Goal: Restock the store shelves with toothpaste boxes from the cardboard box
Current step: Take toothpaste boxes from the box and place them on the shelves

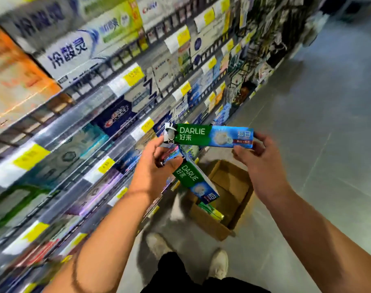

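Observation:
I hold two green-and-blue Darlie toothpaste boxes in front of the shelves. The upper box (210, 135) lies level; my right hand (258, 159) pinches its right end and my left hand (157, 163) touches its left end. My left hand's thumb also clamps a second box (196, 180), which slants down to the right. On the floor below stands the open cardboard box (233, 187), with a green-and-yellow box (211, 211) showing inside at its near left corner.
Store shelves (78, 127) full of toothpaste boxes, with yellow price tags, run along the left and recede to the upper right. Grey floor aisle (328, 123) lies to the right. My white shoes (218, 263) stand just behind the cardboard box.

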`<state>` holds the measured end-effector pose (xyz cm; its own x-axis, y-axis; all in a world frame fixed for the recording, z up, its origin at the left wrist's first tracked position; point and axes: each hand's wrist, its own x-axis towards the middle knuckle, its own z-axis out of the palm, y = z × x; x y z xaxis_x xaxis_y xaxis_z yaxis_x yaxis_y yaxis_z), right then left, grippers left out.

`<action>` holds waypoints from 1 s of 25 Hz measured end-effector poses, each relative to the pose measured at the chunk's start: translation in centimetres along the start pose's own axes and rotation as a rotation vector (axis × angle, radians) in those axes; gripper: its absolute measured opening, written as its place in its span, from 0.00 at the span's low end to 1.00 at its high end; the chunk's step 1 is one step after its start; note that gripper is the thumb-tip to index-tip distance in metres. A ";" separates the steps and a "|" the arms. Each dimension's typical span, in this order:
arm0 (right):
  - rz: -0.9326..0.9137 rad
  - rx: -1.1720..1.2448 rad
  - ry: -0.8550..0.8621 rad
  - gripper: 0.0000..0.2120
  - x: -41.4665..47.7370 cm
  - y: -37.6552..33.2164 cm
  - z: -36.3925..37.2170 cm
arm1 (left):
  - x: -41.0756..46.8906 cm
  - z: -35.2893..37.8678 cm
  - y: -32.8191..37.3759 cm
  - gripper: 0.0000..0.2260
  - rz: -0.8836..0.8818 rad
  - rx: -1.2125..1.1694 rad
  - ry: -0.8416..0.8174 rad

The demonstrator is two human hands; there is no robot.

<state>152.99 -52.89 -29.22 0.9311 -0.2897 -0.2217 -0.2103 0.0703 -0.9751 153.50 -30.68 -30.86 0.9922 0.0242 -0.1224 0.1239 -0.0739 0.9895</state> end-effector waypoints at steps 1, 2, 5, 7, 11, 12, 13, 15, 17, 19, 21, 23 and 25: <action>-0.040 -0.015 -0.040 0.19 -0.7 -0.7 0.7 | -1.3 -1.0 0.7 0.25 0.033 0.009 0.023; -0.084 -0.036 -0.067 0.20 -1.4 -1.4 1.5 | -2.5 -1.9 1.3 0.25 0.061 0.012 0.052; -0.169 -0.039 -0.174 0.23 -4.1 -3.6 4.6 | -6.4 -4.8 3.7 0.26 0.079 -0.066 0.162; -0.167 0.028 -0.247 0.22 -6.4 -4.8 7.1 | -9.1 -7.3 4.7 0.26 0.110 -0.085 0.230; -0.209 0.043 -0.397 0.22 -12.1 -6.5 11.6 | -15.3 -12.8 5.8 0.27 0.149 -0.013 0.366; -0.217 0.039 -0.428 0.23 -13.6 -6.8 12.5 | -16.9 -14.0 6.1 0.28 0.165 0.008 0.385; -0.223 0.033 -0.462 0.23 -15.5 -7.2 13.6 | -18.7 -15.4 6.4 0.29 0.178 0.025 0.407; -0.242 0.018 -0.527 0.24 -19.3 -7.6 15.8 | -22.6 -18.3 7.0 0.31 0.200 0.032 0.457; -0.276 0.000 -0.605 0.24 -23.2 -7.8 17.9 | -26.5 -21.1 7.3 0.33 0.211 0.041 0.522; -0.312 -0.021 -0.677 0.24 -26.6 -7.7 19.9 | -30.5 -23.5 7.8 0.34 0.193 0.069 0.586; -0.339 -0.014 -0.737 0.24 -29.9 -7.7 22.0 | -34.2 -25.7 8.2 0.34 0.192 0.083 0.649; -0.369 -0.007 -0.798 0.24 -33.6 -7.6 24.1 | -38.2 -27.8 8.4 0.32 0.207 0.079 0.711; -0.402 0.002 -0.861 0.25 -36.9 -7.4 25.9 | -41.7 -29.6 8.4 0.32 0.206 0.082 0.784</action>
<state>127.92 -18.04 -13.66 0.8338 0.5102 0.2107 0.1732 0.1206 -0.9775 112.73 -2.82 -15.14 0.7000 0.6909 0.1810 -0.0293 -0.2254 0.9738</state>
